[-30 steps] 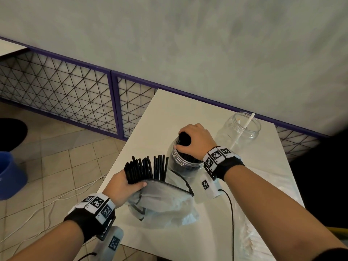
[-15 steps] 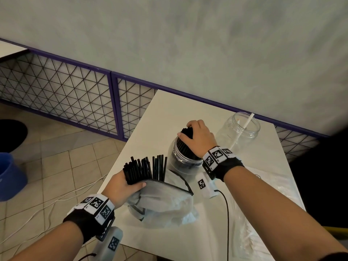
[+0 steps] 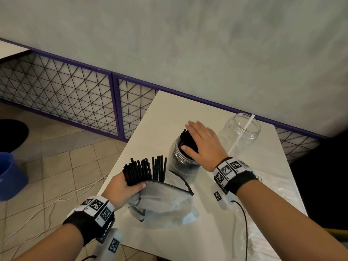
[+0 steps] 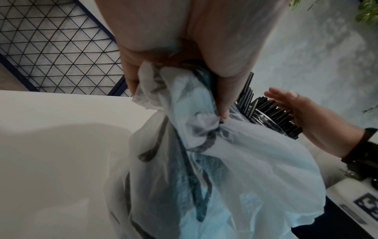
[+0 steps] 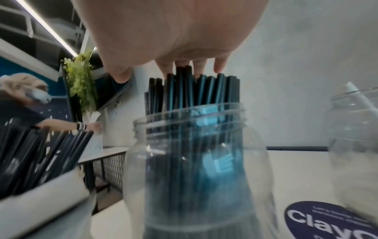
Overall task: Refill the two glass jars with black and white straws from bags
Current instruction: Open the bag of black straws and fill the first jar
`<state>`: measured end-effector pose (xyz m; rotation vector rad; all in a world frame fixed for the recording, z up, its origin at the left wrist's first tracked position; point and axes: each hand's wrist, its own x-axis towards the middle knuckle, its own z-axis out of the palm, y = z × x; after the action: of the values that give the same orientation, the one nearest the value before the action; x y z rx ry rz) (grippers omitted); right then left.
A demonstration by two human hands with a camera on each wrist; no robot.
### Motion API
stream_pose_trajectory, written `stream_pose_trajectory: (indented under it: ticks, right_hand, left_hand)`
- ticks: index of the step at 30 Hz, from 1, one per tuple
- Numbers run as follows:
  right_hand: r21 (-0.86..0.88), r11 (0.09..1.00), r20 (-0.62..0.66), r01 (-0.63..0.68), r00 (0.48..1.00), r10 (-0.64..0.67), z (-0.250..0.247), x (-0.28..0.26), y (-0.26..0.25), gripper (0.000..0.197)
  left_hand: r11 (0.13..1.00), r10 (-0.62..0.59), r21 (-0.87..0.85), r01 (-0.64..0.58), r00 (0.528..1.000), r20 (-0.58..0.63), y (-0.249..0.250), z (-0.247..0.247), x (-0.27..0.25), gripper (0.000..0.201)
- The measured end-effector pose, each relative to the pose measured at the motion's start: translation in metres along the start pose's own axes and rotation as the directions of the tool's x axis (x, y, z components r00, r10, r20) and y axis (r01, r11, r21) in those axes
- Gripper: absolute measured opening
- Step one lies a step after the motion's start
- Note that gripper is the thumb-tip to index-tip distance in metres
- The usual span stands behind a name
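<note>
On the white table stands a glass jar packed with black straws. My right hand lies flat on the straw tops, fingers straight; the right wrist view shows the fingertips touching the straws above the jar. My left hand grips a crumpled white bag together with the bundle of black straws sticking out of it. The left wrist view shows those fingers pinching the bag. A second jar behind holds one white straw.
A clear plastic bag and a black cable lie on the table's right side. A purple mesh fence runs below the grey wall. A blue bucket stands on the tiled floor left. A round blue sticker marks the tabletop.
My right hand, curled round the straw bundle in the jar before, has let go and flattened onto the straw tops. The left hand and bag have stayed put.
</note>
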<state>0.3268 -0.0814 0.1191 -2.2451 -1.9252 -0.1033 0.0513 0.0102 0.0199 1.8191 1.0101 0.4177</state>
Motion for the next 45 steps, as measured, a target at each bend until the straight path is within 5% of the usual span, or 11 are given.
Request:
stream_pose_trajectory:
  ticks: [3, 10, 19, 24, 28, 37, 41, 45]
  right_hand:
    - [-0.073, 0.996, 0.120, 0.050, 0.992, -0.041, 0.006, 0.000, 0.003, 0.078]
    - [-0.103, 0.993, 0.160, 0.056, 0.986, -0.039, 0.005, 0.031, -0.003, 0.062]
    - [0.358, 0.918, -0.152, -0.171, 0.959, 0.238, 0.003, 0.043, -0.011, 0.026]
    - [-0.051, 0.971, 0.094, -0.233, 0.967, 0.237, 0.002, 0.048, -0.011, 0.047]
    - [-0.028, 0.967, 0.243, -0.253, 0.937, 0.252, -0.001, 0.048, -0.008, 0.065]
    - [0.188, 0.965, -0.016, -0.181, 0.982, 0.187, -0.018, 0.011, 0.011, 0.069]
    - [0.132, 0.979, 0.041, -0.153, 0.988, 0.149, -0.007, -0.006, 0.017, 0.083]
    - [0.362, 0.924, 0.004, -0.125, 0.991, 0.132, 0.002, -0.012, 0.024, 0.060]
  left_hand:
    - [1.000, 0.005, 0.019, -0.005, 1.000, 0.002, -0.001, 0.000, 0.000, 0.036]
    - [1.000, -0.001, -0.003, 0.001, 1.000, 0.017, 0.002, 0.000, 0.000, 0.044]
    - [0.999, -0.020, -0.024, 0.021, 1.000, 0.010, -0.005, -0.003, 0.000, 0.068]
    - [1.000, -0.014, 0.006, 0.014, 1.000, 0.020, -0.003, -0.003, 0.001, 0.052]
    - [1.000, 0.002, 0.012, -0.003, 1.000, 0.026, -0.004, -0.001, 0.001, 0.042]
    - [0.999, 0.014, 0.029, -0.014, 1.000, 0.011, -0.002, 0.001, -0.002, 0.038]
    - [0.999, 0.032, 0.030, -0.033, 0.999, 0.030, 0.000, 0.001, -0.003, 0.049]
    - [0.999, 0.037, 0.030, -0.038, 0.999, 0.030, 0.000, 0.002, -0.003, 0.052]
